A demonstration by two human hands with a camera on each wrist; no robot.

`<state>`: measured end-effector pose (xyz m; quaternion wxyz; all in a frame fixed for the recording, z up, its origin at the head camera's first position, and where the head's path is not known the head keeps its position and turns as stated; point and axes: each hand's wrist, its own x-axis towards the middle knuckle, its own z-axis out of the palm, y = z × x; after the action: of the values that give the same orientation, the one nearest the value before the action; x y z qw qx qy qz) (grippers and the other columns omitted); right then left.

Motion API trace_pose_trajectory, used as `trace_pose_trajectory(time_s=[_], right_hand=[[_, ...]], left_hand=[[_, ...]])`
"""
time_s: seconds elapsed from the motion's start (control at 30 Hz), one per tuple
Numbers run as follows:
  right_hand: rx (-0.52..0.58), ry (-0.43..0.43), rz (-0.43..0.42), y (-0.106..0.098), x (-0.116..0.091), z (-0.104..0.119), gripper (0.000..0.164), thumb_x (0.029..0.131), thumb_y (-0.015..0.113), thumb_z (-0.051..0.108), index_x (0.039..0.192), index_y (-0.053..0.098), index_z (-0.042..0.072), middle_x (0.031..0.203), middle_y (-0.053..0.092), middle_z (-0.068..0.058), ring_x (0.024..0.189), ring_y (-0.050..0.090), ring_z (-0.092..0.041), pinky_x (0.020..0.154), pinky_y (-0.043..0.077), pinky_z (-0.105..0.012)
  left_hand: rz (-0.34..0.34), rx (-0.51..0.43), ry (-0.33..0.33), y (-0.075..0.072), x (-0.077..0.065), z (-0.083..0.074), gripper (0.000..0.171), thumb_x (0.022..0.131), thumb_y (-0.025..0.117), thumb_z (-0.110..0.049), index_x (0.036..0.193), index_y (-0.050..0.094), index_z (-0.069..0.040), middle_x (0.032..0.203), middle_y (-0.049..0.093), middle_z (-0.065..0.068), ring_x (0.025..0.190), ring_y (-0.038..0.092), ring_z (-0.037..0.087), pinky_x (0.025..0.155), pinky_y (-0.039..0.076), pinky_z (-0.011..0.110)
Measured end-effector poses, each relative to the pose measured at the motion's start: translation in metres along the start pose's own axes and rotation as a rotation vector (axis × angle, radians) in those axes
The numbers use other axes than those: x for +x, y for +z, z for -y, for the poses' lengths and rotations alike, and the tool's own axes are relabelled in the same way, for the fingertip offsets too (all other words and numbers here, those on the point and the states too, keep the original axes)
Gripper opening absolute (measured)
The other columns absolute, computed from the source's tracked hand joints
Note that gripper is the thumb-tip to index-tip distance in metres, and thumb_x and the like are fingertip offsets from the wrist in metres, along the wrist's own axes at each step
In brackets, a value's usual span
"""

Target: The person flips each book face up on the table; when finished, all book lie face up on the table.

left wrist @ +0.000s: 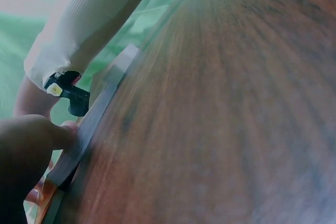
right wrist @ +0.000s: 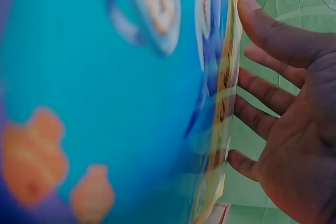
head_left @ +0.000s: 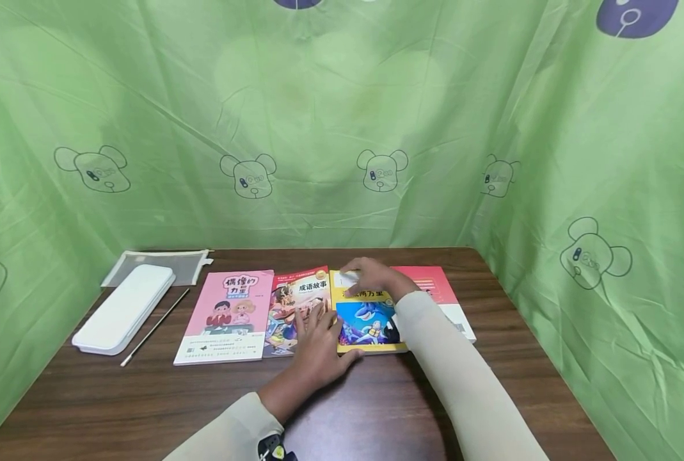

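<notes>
My left hand point(head_left: 318, 349) lies with spread fingers over the lower part of a colourful red-topped book point(head_left: 313, 288), its thumb at the near edge of a yellow-and-blue book point(head_left: 370, 346). The left wrist view shows that thumb point(left wrist: 65, 132) against the pale edge of a book point(left wrist: 94, 124). At the far edge of the yellow-and-blue book is my right hand point(head_left: 373, 276). In the right wrist view, the fingers point(right wrist: 265, 87) of this hand are mostly straight, touching or close to the book's edge; exact contact is unclear. A small white patch shows beside them in the head view.
To the left lies a pink book point(head_left: 229, 288). A red-and-white book point(head_left: 434, 278) is partly under my right sleeve point(head_left: 451, 358). Farther left are a white case point(head_left: 125, 307), a thin stick point(head_left: 156, 326) and a mesh pouch point(head_left: 186, 266). Green curtains point(head_left: 318, 128) surround the brown table point(head_left: 117, 410).
</notes>
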<state>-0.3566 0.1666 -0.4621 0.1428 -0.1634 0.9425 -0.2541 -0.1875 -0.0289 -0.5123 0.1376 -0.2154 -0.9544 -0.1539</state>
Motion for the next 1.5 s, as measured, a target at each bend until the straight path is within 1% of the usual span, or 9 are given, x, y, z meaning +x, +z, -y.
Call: trace_pose_trajectory(time_s=[0.17,0.3,0.57,0.8,0.93,1.17,1.37,1.5], right_hand=[[0.015,0.019,0.012,-0.001,-0.001,-0.002,0.061,0.089,0.093,0.034,0.145,0.072,0.024,0.162,0.059,-0.008,0.153,0.051,-0.035,0.124,0.046,-0.06],[0.024,0.026,0.03,-0.002,-0.003,-0.002,0.06,0.09,0.092,0.033,0.145,0.072,0.025,0.163,0.058,-0.009,0.155,0.049,-0.036,0.126,0.043,-0.061],[0.012,0.003,0.031,-0.004,-0.004,-0.004,0.061,0.09,0.092,0.032,0.145,0.072,0.021,0.162,0.059,-0.01,0.155,0.049,-0.036,0.127,0.043,-0.06],[-0.008,0.004,0.033,-0.005,-0.004,-0.01,0.059,0.089,0.093,0.031,0.144,0.073,0.021,0.161,0.06,-0.009,0.155,0.049,-0.036,0.127,0.043,-0.059],[0.005,0.015,0.043,-0.005,-0.005,-0.012,0.06,0.089,0.093,0.031,0.144,0.073,0.022,0.162,0.06,-0.008,0.156,0.048,-0.036,0.127,0.042,-0.06],[-0.012,0.015,0.038,-0.004,-0.005,-0.011,0.061,0.09,0.092,0.033,0.146,0.072,0.023,0.162,0.061,-0.006,0.155,0.05,-0.035,0.125,0.046,-0.058],[-0.005,0.02,0.041,-0.004,-0.007,-0.009,0.06,0.089,0.093,0.032,0.145,0.073,0.024,0.161,0.062,-0.006,0.156,0.049,-0.036,0.126,0.044,-0.061],[0.002,0.024,0.047,-0.006,-0.009,-0.009,0.061,0.089,0.093,0.033,0.146,0.072,0.025,0.162,0.061,-0.006,0.156,0.049,-0.036,0.125,0.045,-0.061]], left_hand=[[0.04,-0.021,-0.006,0.0,-0.001,0.0,0.079,0.092,0.075,-0.069,0.141,0.072,-0.008,0.154,0.062,0.014,0.153,0.048,0.041,0.123,0.024,0.086],[0.07,-0.032,-0.019,0.0,-0.001,0.0,0.078,0.093,0.074,-0.069,0.143,0.07,-0.009,0.156,0.06,0.014,0.153,0.048,0.041,0.123,0.024,0.086],[0.058,-0.028,-0.015,0.0,0.001,0.0,0.075,0.094,0.071,-0.07,0.14,0.073,-0.01,0.154,0.063,0.013,0.153,0.047,0.043,0.122,0.023,0.087],[0.083,-0.021,-0.018,0.001,0.002,0.001,0.075,0.095,0.07,-0.071,0.141,0.074,-0.012,0.154,0.066,0.009,0.154,0.046,0.045,0.121,0.023,0.086],[0.075,-0.023,-0.026,0.002,0.0,0.001,0.076,0.095,0.07,-0.072,0.142,0.073,-0.013,0.155,0.065,0.009,0.154,0.046,0.044,0.121,0.023,0.085],[0.05,-0.018,-0.02,0.002,0.0,0.0,0.074,0.095,0.069,-0.072,0.139,0.074,-0.013,0.151,0.066,0.011,0.15,0.051,0.043,0.12,0.02,0.089],[0.054,-0.012,-0.026,0.002,0.001,-0.001,0.07,0.096,0.07,-0.07,0.137,0.075,-0.014,0.149,0.066,0.01,0.15,0.051,0.042,0.12,0.019,0.09],[0.015,-0.013,-0.009,0.002,0.001,0.001,0.067,0.094,0.072,-0.069,0.135,0.076,-0.015,0.149,0.065,0.011,0.148,0.053,0.042,0.119,0.022,0.09]])
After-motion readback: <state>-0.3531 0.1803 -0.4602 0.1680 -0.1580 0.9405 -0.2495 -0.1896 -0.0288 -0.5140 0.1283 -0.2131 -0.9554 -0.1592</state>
